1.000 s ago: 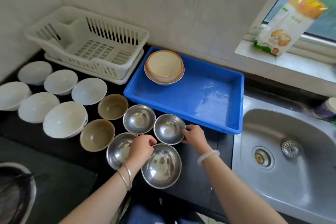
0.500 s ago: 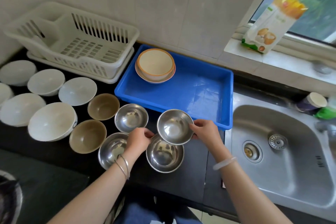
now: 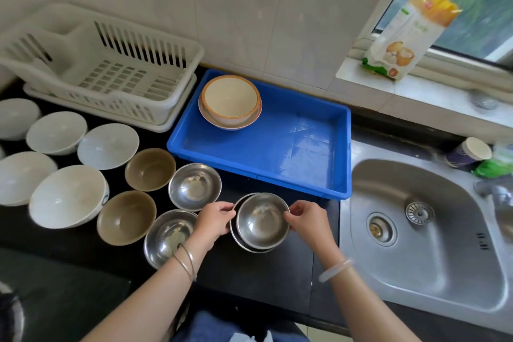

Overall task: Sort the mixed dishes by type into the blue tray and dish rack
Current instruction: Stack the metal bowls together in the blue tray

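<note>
A: Fingers?
B: Left hand [image 3: 215, 219] and right hand [image 3: 306, 219] pinch opposite rims of a steel bowl [image 3: 262, 219], nested in another on the table [image 3: 263, 272].
A: Progress?
B: Early, I'd say. Blue tray [image 3: 305, 175] holds one orange-rimmed stack [image 3: 230, 101]; dish rack [image 3: 111, 69] empty. White bowls [image 3: 66, 194], brown bowls [image 3: 126, 216], two steel ones remain.
A: Room?
B: Black table, sink [image 3: 430, 244] right, tiled wall.

My left hand [image 3: 215, 221] covers part of one steel bowl [image 3: 166, 236]; the nested bowl [image 3: 262, 219] I hold hides most of the lower bowl [image 3: 236, 239]. The far-left white bowls [image 3: 14, 118] run off the frame's edge; the carton [image 3: 410, 36] print on the sill is too blurred to read.
</note>
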`<state>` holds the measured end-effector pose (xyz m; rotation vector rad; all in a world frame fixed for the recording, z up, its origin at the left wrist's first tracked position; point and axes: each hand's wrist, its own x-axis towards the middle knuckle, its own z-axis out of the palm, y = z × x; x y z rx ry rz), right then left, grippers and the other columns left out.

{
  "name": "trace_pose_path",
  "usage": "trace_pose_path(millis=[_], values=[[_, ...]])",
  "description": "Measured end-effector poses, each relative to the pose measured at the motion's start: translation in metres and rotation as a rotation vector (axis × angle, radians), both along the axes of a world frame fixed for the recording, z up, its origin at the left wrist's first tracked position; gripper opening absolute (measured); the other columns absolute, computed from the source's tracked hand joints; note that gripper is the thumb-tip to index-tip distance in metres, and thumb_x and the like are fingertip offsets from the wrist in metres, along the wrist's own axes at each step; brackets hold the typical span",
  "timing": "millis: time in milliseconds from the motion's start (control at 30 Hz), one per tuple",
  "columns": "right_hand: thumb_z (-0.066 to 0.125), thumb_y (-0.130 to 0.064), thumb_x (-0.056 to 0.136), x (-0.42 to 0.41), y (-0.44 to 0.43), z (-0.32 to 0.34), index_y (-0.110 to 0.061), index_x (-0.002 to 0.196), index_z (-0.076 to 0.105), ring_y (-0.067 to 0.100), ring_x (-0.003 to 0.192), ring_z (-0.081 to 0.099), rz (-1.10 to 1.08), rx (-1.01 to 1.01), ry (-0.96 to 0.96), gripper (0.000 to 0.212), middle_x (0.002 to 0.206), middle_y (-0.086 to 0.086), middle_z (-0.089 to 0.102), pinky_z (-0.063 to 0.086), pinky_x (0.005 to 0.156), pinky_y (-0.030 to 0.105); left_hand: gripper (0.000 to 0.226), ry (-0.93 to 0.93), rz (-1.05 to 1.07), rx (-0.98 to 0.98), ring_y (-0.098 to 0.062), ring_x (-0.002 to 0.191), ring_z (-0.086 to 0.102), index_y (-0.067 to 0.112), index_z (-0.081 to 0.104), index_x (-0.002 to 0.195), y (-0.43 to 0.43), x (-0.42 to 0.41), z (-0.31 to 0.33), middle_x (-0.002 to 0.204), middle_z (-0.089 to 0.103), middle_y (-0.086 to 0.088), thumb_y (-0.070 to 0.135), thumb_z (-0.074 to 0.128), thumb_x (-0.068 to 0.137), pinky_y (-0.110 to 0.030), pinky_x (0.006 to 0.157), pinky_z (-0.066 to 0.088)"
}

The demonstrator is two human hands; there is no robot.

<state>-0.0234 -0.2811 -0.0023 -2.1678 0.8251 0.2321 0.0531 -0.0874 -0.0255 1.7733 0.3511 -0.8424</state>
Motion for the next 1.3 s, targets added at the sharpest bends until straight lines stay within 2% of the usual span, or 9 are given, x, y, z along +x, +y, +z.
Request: trace_pose_path(millis=[133, 200, 300, 500, 767, 900, 967, 1100, 1300], values=[[0.07, -0.022, 0.078, -0.001, -0.001, -0.008, -0.018, 0.071, 0.067, 0.015, 0.068, 0.069, -0.048, 0.056, 0.004, 0.008, 0.066, 0.0, 0.07, 0.06, 0.07, 0.035, 0.033, 0.077, 0.023, -0.022, -0.026, 0.109, 0.057, 0.007, 0.054, 0.125, 0.0, -0.003, 0.001, 0.122, 0.057, -0.013, 0.007, 0.052, 0.092, -0.035, 0.08, 0.053], [0.072, -0.024, 0.077, -0.002, -0.002, -0.012, -0.018, 0.074, 0.065, 0.014, 0.062, 0.067, -0.08, 0.078, 0.008, 0.01, 0.067, 0.0, 0.068, 0.06, 0.066, 0.034, 0.032, 0.102, 0.03, -0.025, -0.029, 0.111, 0.057, 0.008, 0.053, 0.125, 0.0, -0.003, 0.001, 0.124, 0.057, -0.015, 0.009, 0.051, 0.093, -0.036, 0.079, 0.054], [0.074, -0.027, 0.079, -0.004, -0.004, -0.017, -0.018, 0.082, 0.062, 0.01, 0.057, 0.062, -0.165, 0.215, 0.036, 0.015, 0.074, 0.002, 0.066, 0.055, 0.051, 0.023, 0.033, 0.122, 0.043, -0.041, -0.03, 0.107, 0.06, 0.007, 0.053, 0.126, 0.0, -0.003, 0.001, 0.122, 0.057, -0.016, 0.009, 0.051, 0.093, -0.034, 0.076, 0.053], [0.067, -0.027, 0.087, -0.006, 0.001, -0.023, -0.014, 0.101, 0.068, 0.016, 0.062, 0.068, -0.283, 0.561, 0.072, 0.02, 0.086, 0.009, 0.07, 0.056, 0.053, 0.024, 0.034, 0.151, 0.045, -0.089, -0.022, 0.088, 0.065, 0.01, 0.053, 0.126, 0.002, -0.004, 0.0, 0.108, 0.063, -0.009, 0.012, 0.053, 0.092, -0.026, 0.062, 0.054], [0.069, -0.026, 0.085, 0.01, -0.01, -0.003, -0.012, 0.097, 0.072, 0.018, 0.064, 0.073, -0.284, 0.567, -0.082, 0.018, 0.082, 0.007, 0.074, 0.057, 0.053, 0.025, 0.031, 0.035, -0.006, -0.125, -0.011, 0.083, 0.065, 0.013, 0.057, 0.121, -0.003, 0.021, 0.023, 0.093, 0.064, 0.003, 0.015, 0.056, 0.091, -0.016, 0.05, 0.052], [0.068, -0.025, 0.086, 0.038, -0.034, 0.02, -0.011, 0.09, 0.071, 0.014, 0.052, 0.068, -0.29, 0.593, -0.154, 0.015, 0.065, -0.002, 0.068, 0.055, 0.051, 0.024, 0.014, -0.029, 0.008, -0.198, -0.013, 0.078, 0.066, 0.014, 0.06, 0.104, -0.022, 0.049, 0.045, 0.095, 0.066, -0.004, 0.018, 0.057, 0.09, -0.019, 0.055, 0.054], [0.069, -0.027, 0.085, 0.054, -0.048, 0.028, -0.016, 0.086, 0.07, 0.015, 0.054, 0.068, -0.291, 0.583, -0.174, 0.012, 0.075, 0.001, 0.068, 0.056, 0.052, 0.024, 0.009, -0.044, 0.024, -0.215, -0.016, 0.08, 0.064, 0.015, 0.06, 0.098, -0.037, 0.064, 0.052, 0.1, 0.064, -0.006, 0.019, 0.056, 0.091, -0.022, 0.059, 0.055], [0.068, -0.032, 0.085, 0.083, -0.073, 0.03, -0.017, 0.089, 0.069, 0.023, 0.065, 0.07, -0.295, 0.534, -0.182, 0.015, 0.099, 0.01, 0.067, 0.058, 0.058, 0.028, 0.023, 0.004, 0.053, -0.251, -0.024, 0.078, 0.065, 0.015, 0.055, 0.115, -0.071, 0.088, 0.057, 0.107, 0.06, -0.004, 0.021, 0.052, 0.093, -0.032, 0.062, 0.057], [0.064, -0.032, 0.088, 0.118, -0.1, 0.009, -0.008, 0.104, 0.067, 0.02, 0.063, 0.066, -0.327, 0.534, -0.125, 0.029, 0.096, 0.013, 0.067, 0.058, 0.056, 0.026, 0.034, 0.146, 0.075, -0.298, -0.027, 0.079, 0.062, 0.014, 0.046, 0.129, -0.108, 0.119, 0.038, 0.114, 0.05, -0.004, 0.019, 0.048, 0.096, -0.042, 0.076, 0.052]])
